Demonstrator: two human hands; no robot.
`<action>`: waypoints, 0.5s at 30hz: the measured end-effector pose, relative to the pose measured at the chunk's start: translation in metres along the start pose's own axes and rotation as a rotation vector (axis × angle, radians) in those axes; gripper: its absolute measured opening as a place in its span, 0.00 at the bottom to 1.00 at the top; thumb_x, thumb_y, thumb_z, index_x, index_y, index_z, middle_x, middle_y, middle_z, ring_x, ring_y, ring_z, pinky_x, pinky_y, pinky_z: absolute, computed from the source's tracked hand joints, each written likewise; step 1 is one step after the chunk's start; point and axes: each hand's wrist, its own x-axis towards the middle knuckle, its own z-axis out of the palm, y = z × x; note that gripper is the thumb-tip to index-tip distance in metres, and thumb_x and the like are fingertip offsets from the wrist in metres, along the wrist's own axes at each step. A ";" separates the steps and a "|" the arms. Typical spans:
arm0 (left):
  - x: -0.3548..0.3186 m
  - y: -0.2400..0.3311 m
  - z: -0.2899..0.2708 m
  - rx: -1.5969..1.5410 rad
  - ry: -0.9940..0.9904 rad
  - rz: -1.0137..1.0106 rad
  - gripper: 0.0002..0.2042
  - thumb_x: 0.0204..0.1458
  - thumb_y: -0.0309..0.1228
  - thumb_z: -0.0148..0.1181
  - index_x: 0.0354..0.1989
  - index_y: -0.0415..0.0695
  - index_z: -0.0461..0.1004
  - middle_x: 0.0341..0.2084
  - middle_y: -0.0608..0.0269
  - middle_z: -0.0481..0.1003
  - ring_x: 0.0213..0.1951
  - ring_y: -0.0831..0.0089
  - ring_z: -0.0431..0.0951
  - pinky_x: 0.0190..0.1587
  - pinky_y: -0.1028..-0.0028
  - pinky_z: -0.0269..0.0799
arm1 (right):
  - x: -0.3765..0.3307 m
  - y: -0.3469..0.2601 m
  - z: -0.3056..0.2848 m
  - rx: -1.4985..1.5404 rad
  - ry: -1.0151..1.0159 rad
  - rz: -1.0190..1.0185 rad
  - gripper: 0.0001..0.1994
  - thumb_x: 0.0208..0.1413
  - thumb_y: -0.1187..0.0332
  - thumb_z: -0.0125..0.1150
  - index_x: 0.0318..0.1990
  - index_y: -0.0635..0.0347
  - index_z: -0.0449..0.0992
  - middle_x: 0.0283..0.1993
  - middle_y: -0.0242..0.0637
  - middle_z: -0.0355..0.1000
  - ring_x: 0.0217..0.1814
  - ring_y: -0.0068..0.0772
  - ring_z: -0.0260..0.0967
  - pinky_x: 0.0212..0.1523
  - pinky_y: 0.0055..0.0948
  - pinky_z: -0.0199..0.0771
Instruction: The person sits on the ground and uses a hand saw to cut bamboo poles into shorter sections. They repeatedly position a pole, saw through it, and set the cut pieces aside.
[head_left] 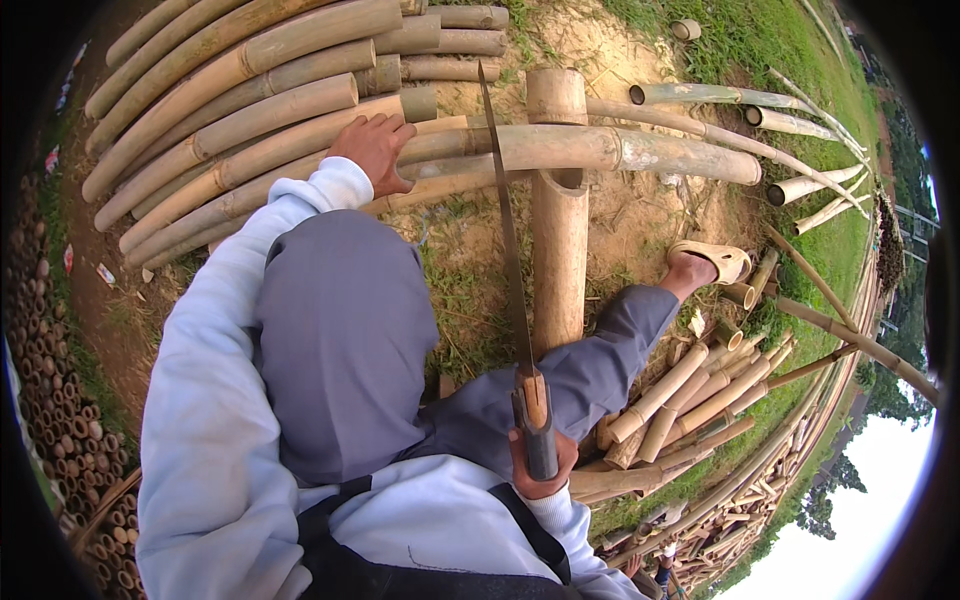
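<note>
My left hand (375, 152) rests over a bamboo pole (565, 148), with the fingers curled on its far side and the thumb on the near side. This pole runs to the right through a notch in a thick bamboo post (560, 265). In my right hand (543, 466) is the dark handle of a handsaw (512, 235). Its long narrow blade points away from me and crosses the pole between my left hand and the post. Whether the teeth touch the bamboo I cannot tell.
Long bamboo poles (250, 65) lie side by side at the far left. Short cut pieces (690, 395) are heaped at the right, beside my outstretched leg and beige clog (715, 260). More poles (720, 95) lie on the grass. Stacked bamboo ends (75, 450) fill the left edge.
</note>
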 end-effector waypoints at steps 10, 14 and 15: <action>0.006 0.000 -0.004 0.090 -0.006 -0.010 0.35 0.39 0.49 0.75 0.57 0.48 0.72 0.52 0.60 0.73 0.58 0.60 0.72 0.60 0.59 0.67 | 0.095 0.003 0.040 0.291 0.053 0.032 0.07 0.59 0.72 0.68 0.35 0.66 0.76 0.23 0.29 0.68 0.27 0.17 0.61 0.28 0.24 0.65; 0.001 0.002 0.000 0.035 -0.020 -0.005 0.35 0.37 0.46 0.76 0.56 0.47 0.72 0.50 0.61 0.73 0.56 0.61 0.73 0.58 0.60 0.68 | -0.027 0.000 -0.009 -0.007 -0.006 0.088 0.14 0.52 0.76 0.67 0.47 0.64 0.81 0.34 0.45 0.81 0.37 0.34 0.83 0.43 0.29 0.78; 0.000 0.000 -0.001 0.030 -0.026 -0.002 0.35 0.36 0.46 0.76 0.56 0.47 0.72 0.50 0.60 0.73 0.56 0.61 0.73 0.58 0.60 0.68 | -0.022 0.001 -0.010 -0.012 -0.017 0.074 0.14 0.51 0.76 0.67 0.47 0.64 0.81 0.34 0.45 0.81 0.37 0.34 0.83 0.42 0.29 0.78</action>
